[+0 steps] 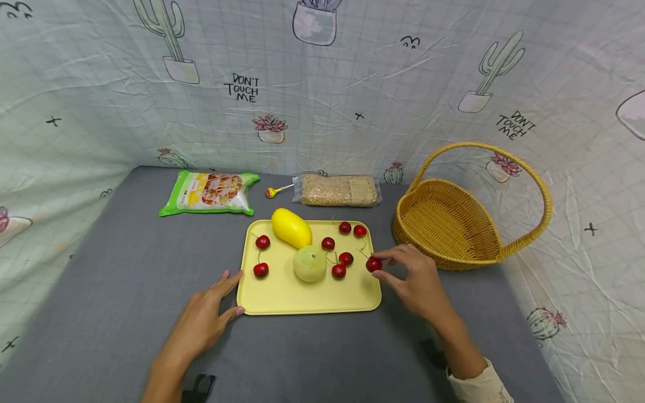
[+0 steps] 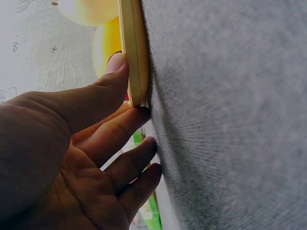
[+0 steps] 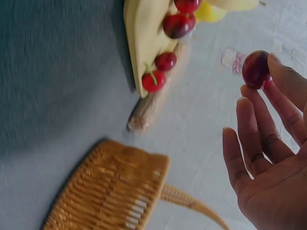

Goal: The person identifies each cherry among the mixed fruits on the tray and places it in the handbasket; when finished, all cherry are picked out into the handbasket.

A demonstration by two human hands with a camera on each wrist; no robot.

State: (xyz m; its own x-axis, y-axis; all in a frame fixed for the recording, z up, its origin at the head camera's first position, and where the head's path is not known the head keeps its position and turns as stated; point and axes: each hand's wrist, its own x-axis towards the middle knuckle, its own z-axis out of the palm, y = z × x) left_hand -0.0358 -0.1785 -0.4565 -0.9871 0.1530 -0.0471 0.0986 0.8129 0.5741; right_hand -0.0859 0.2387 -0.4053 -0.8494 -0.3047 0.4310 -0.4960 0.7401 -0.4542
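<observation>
A yellow tray carries several dark red cherries, a yellow mango-shaped fruit and a round pale green fruit. Over the tray's right edge, my right hand pinches one cherry between thumb and fingertips; the right wrist view shows this cherry held up off the tray, its other fingers spread. My left hand touches the tray's lower left corner. In the left wrist view, the left thumb lies against the tray rim, with the fingers loosely extended beside it.
A wicker basket with a tall handle stands right of the tray. Along the back lie a green snack bag, a lollipop and a clear bag of grain. Behind them hangs a printed cloth.
</observation>
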